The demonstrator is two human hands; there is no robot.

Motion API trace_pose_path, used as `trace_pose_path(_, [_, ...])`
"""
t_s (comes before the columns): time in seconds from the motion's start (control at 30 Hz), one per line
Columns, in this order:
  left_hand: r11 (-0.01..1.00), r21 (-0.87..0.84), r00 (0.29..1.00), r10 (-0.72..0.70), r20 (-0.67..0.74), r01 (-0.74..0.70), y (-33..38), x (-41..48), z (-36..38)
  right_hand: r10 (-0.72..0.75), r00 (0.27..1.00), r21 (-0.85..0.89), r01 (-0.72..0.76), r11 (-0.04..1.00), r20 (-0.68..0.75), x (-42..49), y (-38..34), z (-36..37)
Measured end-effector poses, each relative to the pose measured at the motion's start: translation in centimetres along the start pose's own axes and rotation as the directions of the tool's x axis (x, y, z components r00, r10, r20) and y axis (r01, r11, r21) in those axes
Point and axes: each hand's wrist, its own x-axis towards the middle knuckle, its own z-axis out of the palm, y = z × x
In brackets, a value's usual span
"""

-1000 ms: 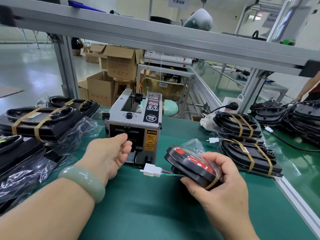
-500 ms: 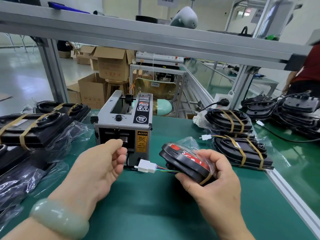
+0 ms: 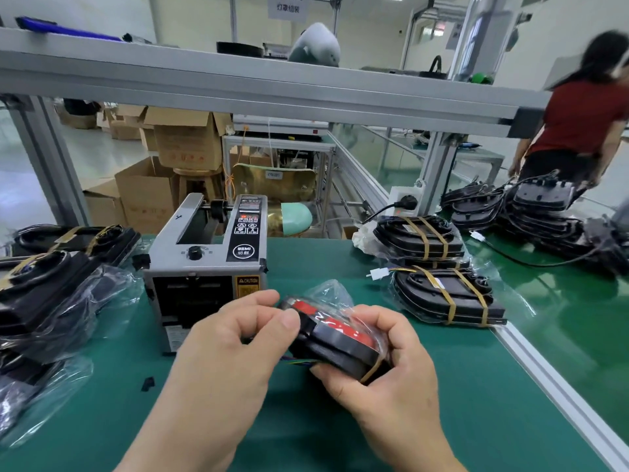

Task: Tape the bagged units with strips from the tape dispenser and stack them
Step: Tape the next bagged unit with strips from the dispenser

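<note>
Centre frame, just above the green desk (image 3: 476,420): grips a bagged unit (image 3: 335,338) with the right hand (image 3: 391,379), fingers curled round its right end. Black housing, red face, sealed in a clear plastic bag, one tan tape band at the near-right end. Pinches at the bag's left edge with the left hand (image 3: 235,349), thumb against forefinger; cannot tell whether a strip lies between them.

Just behind the hands, standing on the desk, the grey tape dispenser (image 3: 204,267). Right of centre, taped units (image 3: 442,294) in clear bags, each bound by two tan bands. Lower left, more bagged units (image 3: 44,294) in loose, crumpled plastic, the farther ones banded. Upper right, a heap of black units with trailing cables (image 3: 544,212).

Behind the desk, open cardboard boxes (image 3: 187,141) on a glossy floor, contents out of sight. Across the upper frame, an aluminium shelf (image 3: 238,80). Far right, blurred, another person in a red top (image 3: 578,120).
</note>
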Motion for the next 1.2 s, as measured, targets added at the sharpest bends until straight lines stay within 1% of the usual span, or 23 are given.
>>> trace_pose_path(0.07, [1.0,-0.005,1.0,-0.015,0.023,0.015,-0.2,0.3,0.0,0.004,1.0,-0.003,-0.004,1.0,-0.005,0.1,0.1,-0.1])
trace_pose_path(0.27, [0.994,-0.088,0.998,-0.054,0.04,0.057,0.0,0.6,0.2,0.003,1.0,0.016,-0.003,1.0,0.009,0.1,0.3,0.0])
trace_pose_path(0.5, [0.994,-0.094,0.998,-0.062,-0.002,0.061,0.2,0.3,0.4,0.003,1.0,-0.002,-0.003,1.0,0.018,0.1,0.3,0.0])
trace_pose_path(0.7, [0.997,-0.059,0.998,-0.053,-0.031,0.051,0.3,0.3,0.7,0.008,1.0,0.005,-0.008,1.0,0.025,0.0,0.3,0.1])
trace_pose_path(0.87, [1.0,-0.02,0.997,-0.015,-0.078,0.013,0.1,0.3,1.0,0.007,1.0,0.005,-0.007,1.0,0.018,0.0,0.3,0.1])
trace_pose_path(1.13, [0.995,0.097,0.985,0.045,-0.168,-0.029,-0.2,0.0,1.4,0.025,1.0,0.013,-0.025,1.0,0.009,0.0,0.3,0.2])
trace_pose_path(1.2, [0.996,0.084,0.986,0.05,-0.162,-0.037,-0.2,0.0,1.4,0.03,0.999,0.019,-0.03,0.999,0.01,0.0,0.3,0.2])
